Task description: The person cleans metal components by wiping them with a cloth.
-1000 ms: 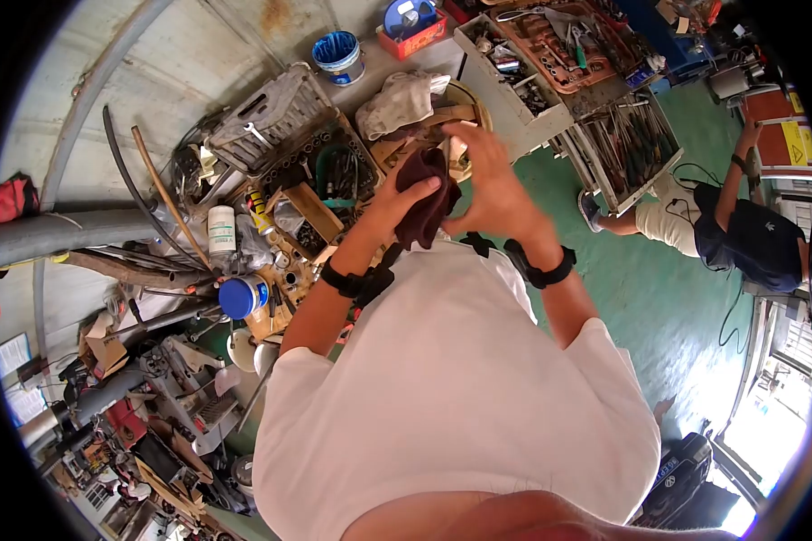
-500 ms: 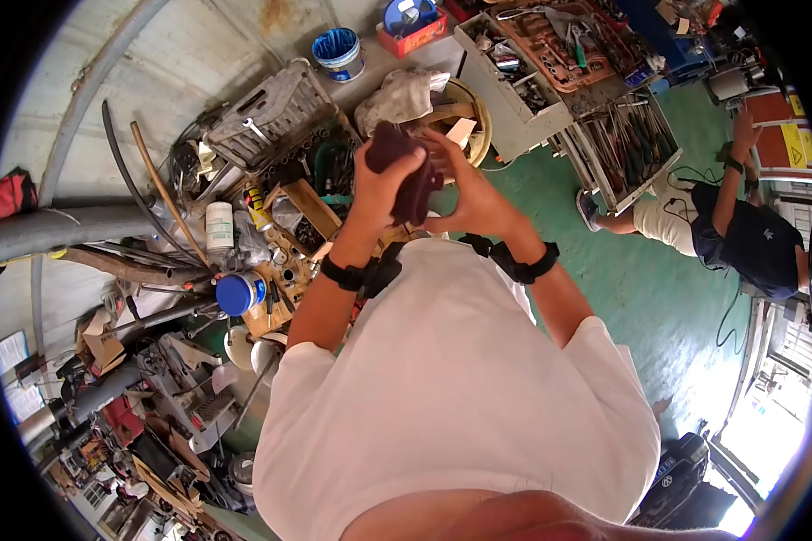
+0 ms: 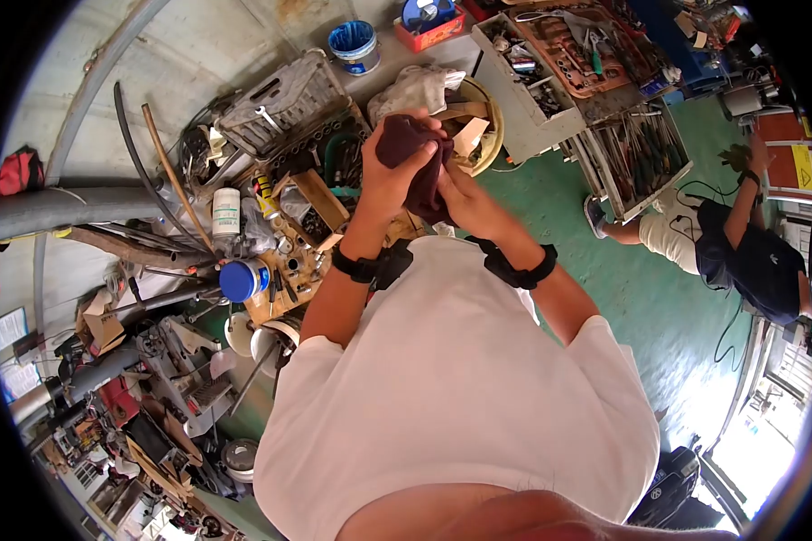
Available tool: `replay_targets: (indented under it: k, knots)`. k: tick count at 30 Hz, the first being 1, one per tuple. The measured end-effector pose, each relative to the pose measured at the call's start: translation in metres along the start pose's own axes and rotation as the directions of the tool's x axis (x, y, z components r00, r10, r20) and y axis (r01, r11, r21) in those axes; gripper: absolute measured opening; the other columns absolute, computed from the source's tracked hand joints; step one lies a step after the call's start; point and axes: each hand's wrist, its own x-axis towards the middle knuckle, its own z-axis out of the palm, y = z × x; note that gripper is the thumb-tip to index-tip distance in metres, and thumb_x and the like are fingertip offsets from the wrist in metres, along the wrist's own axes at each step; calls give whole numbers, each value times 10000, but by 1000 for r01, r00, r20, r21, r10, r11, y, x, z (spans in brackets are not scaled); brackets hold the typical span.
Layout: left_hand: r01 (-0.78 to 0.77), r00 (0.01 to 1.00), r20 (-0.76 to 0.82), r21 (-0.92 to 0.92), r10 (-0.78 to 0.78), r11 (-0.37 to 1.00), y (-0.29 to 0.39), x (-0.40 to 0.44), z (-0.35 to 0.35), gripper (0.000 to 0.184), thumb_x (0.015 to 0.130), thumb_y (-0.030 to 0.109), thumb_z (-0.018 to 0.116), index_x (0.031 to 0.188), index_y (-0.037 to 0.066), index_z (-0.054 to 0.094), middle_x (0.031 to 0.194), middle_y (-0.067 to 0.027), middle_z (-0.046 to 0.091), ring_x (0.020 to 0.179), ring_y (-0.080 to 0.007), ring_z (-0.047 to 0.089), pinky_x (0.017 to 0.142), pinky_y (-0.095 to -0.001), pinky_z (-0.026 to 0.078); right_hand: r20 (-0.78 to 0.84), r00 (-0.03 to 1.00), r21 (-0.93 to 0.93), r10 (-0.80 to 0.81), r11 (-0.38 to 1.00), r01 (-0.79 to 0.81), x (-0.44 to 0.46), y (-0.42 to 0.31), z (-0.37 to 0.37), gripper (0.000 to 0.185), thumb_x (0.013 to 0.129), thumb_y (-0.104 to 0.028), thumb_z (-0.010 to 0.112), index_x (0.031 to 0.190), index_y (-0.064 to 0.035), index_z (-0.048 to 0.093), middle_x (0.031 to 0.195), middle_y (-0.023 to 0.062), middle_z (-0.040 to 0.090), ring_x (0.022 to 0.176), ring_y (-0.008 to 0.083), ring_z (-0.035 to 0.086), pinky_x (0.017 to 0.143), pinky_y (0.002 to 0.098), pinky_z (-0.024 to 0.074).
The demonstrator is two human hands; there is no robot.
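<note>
A bunched dark maroon cloth (image 3: 411, 151) is held up in front of my chest, over the edge of the cluttered bench. My left hand (image 3: 386, 177) is wrapped round its left side, with the thumb pressed across the front. On the other side my right hand (image 3: 467, 200) has its fingers closed against the cloth's right edge. Whether anything lies inside the folds cannot be seen. Just beyond the hands are a light grey rag (image 3: 408, 94) and a round yellowish tub (image 3: 493, 135).
An open drawer of screwdrivers (image 3: 636, 158) juts out at the right, near another person (image 3: 751, 257) in a dark shirt. A blue bucket (image 3: 354, 45) stands at the back. Sockets, a white bottle (image 3: 226, 213) and a blue-lidded tub (image 3: 242, 280) crowd the left.
My right hand has moved in from the side and closed on the cloth. The view has shifted slightly. The other person's raised hand now has a dark green glove at it.
</note>
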Motion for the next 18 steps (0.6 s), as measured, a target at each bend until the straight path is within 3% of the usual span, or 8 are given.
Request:
replay_targets:
  k: [4,6,7,10,13,15,18]
  knots:
    - [-10,997,-73,-120,1,993,5,-4,8,457,824,-52,668,1253,-2,520,1075,-100,637,983,-181,626,914,-313,498,-54,989,10,-137,990,137,4,1,-1,474,1046,-299,410,1367,48,376,1194,150,563,1088,157,537,944,297,433]
    - [-39,996,-83,32,41,999,3,-7,2,468,823,-49,678,1263,-7,524,1064,-99,642,998,-176,621,906,-307,499,114,993,82,-7,997,-2,8,5,-18,445,1030,-251,465,1352,47,390,1099,130,609,996,132,576,876,291,468]
    - [-42,996,-82,36,45,998,3,-8,1,468,823,-49,678,1263,-7,524,1064,-99,642,998,-176,621,906,-307,499,89,995,106,-50,994,40,11,11,-19,358,1013,-221,506,1266,29,464,951,75,625,843,103,574,755,278,484]
    - [70,983,-173,22,-65,997,-2,-10,4,445,838,-12,687,1253,-9,526,1065,-102,646,1022,-173,612,905,-305,498,39,999,-42,-4,999,6,11,10,-27,251,1003,-206,531,1132,9,526,819,32,581,747,79,521,665,266,451]
    - [34,987,-156,-82,-47,996,-11,-6,3,388,881,65,667,1237,-9,531,1125,-122,635,1067,-183,597,938,-323,483,-47,999,19,-12,1000,13,12,3,-30,181,990,-191,557,1024,-14,540,752,9,531,687,59,460,603,250,404]
    - [56,998,38,-316,-46,947,-9,-5,1,366,916,134,638,1232,-10,524,1214,-145,601,1124,-208,579,983,-354,459,-43,999,9,-1,1000,2,13,3,-39,175,987,-188,565,1021,-18,540,748,7,527,681,54,451,597,244,396]
    - [92,994,88,-330,-66,940,-8,-6,0,344,942,142,592,1240,-8,509,1278,-156,564,1173,-233,559,1019,-376,437,-58,998,-21,27,999,-28,9,-11,-45,166,976,-183,586,1005,-26,539,735,5,519,673,46,430,583,236,384]
